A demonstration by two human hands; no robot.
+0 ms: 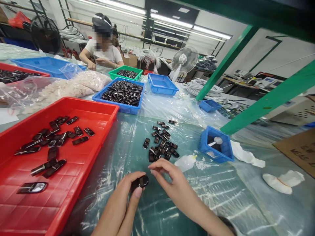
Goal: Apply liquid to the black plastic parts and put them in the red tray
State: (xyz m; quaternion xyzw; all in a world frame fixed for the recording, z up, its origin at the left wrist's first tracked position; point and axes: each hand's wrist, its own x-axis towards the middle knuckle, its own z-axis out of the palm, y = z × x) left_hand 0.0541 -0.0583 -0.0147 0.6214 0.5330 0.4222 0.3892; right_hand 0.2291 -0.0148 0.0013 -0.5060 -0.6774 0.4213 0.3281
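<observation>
Between the thumb and fingers of my left hand (120, 196) is a glossy black plastic piece (143, 181), its rounded end showing. My right hand (172, 183) is just right of it, thumb and fingertips closed in a pinch, apart from the piece. Whatever those fingertips hold, if anything, is too small to make out. Beyond my hands lies a loose pile of similar black pieces (162, 144) on the plastic-covered table. A translucent squeeze bottle (185, 163) with a yellowish tip lies beside the pile, near white specks (204, 164).
At left stands a red tray (81, 170) with scattered black pieces. A blue bin (137, 108) full of them is farther back. At right are a small blue basket (227, 149) and a green post (265, 98). A co-worker (108, 55) sits across the table.
</observation>
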